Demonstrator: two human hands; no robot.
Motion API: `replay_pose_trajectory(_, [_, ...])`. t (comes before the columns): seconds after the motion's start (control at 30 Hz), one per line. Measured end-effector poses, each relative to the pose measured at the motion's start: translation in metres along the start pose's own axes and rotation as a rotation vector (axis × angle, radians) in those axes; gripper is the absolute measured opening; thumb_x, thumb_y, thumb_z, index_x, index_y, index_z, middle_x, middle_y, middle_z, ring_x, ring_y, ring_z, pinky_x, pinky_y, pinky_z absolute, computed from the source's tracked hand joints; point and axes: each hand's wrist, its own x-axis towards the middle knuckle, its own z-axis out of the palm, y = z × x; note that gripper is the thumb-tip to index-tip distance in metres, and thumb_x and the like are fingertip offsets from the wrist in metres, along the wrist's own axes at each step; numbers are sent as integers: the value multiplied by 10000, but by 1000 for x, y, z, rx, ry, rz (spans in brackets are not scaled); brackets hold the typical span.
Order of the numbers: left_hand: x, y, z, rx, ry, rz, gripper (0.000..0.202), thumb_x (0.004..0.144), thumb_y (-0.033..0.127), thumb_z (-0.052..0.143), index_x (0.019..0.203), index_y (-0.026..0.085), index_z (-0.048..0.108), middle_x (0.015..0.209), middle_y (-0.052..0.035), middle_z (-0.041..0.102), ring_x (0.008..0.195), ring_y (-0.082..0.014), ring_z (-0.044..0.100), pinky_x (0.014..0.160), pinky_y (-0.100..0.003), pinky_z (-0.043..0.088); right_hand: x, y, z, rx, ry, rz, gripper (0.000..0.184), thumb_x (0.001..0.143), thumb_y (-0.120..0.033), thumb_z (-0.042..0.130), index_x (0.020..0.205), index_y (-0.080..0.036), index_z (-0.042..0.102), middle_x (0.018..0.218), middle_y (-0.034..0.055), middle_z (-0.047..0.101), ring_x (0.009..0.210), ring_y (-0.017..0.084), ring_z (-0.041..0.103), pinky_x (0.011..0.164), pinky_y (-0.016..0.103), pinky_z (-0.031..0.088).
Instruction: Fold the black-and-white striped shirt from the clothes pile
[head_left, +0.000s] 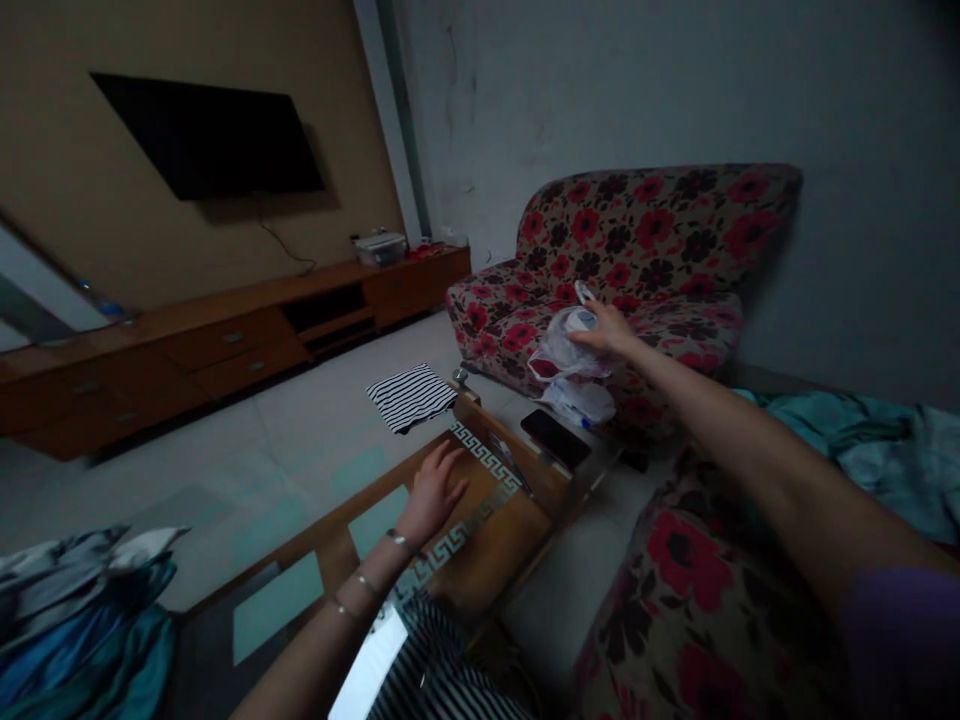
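Free room for the right hand [604, 335] is found in the air above the plastic bags [562, 355], but its way down is blocked by them and by the floral sofa [637, 240] behind. The far end of the glass-topped table [487, 425] is obstructed, it seems in the dim light, by a black phone [551, 438]. Passage for the left hand [433, 492] is offered over the tiled floor [300, 450], past a striped cloth [411, 397].

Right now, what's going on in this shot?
A person is leaning over a floral sofa, with their right hand on a clear plastic bag at the edge of the seat. Their left hand rests on a glass-topped coffee table with a patterned border. A black phone lies close to the bag.
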Motion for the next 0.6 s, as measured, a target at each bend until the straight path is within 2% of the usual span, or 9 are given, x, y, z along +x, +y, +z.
replay_pose_trajectory(0.07, [8, 30, 15, 33, -32, 5, 443, 879, 277, 534, 1312, 197, 483, 1479, -127, 356, 1357, -237, 343, 1083, -431, 344, -4, -4, -10, 35, 7, -6, 760, 672, -500, 703, 1337, -184, 511, 1198, 127, 585, 1048, 248, 577, 906, 334, 465])
replay_pose_trajectory(0.13, [7, 50, 29, 79, -87, 16, 444, 853, 238, 572, 1291, 207, 504, 1483, -122, 355, 1366, -252, 322, 1066, -459, 345, -8, -1, -15, 67, 1, 13, 756, 687, -485, 691, 1341, -155, 501, 1211, 133, 583, 1068, 251, 571, 924, 341, 457])
replay_pose_trajectory(0.23, [-4, 62, 45, 110, -157, 33, 439, 841, 216, 583, 1275, 223, 518, 1477, -112, 371, 1366, -268, 310, 1053, -491, 340, -14, 16, -17, 73, -9, 62, 764, 679, -484, 692, 1341, -153, 499, 1226, 134, 573, 1098, 265, 558, 938, 355, 452])
replay_pose_trajectory(0.33, [-16, 68, 54, 69, -156, 45, 410, 854, 208, 559, 1263, 213, 527, 1441, -116, 414, 1331, -274, 354, 1039, -489, 359, -27, 41, -18, 29, 6, 74, 770, 661, -496, 701, 1337, -185, 504, 1243, 134, 547, 1124, 280, 539, 949, 368, 448])
replay_pose_trajectory(0.5, [-29, 101, 70, -197, -132, 173, 344, 884, 222, 514, 1223, 187, 556, 1380, -116, 466, 1274, -242, 418, 1083, -438, 349, -57, 84, -16, -43, 28, 137, 806, 666, -551, 684, 1368, -226, 458, 1258, 135, 512, 1095, 283, 539, 936, 395, 449])
replay_pose_trajectory(0.6, [-47, 128, 84, -412, -179, 193, 322, 904, 269, 485, 1210, 211, 567, 1363, -101, 485, 1270, -217, 435, 1106, -403, 343, -72, 110, 0, -86, 17, 205, 815, 676, -562, 674, 1381, -231, 433, 1260, 144, 507, 1087, 288, 540, 916, 403, 451])
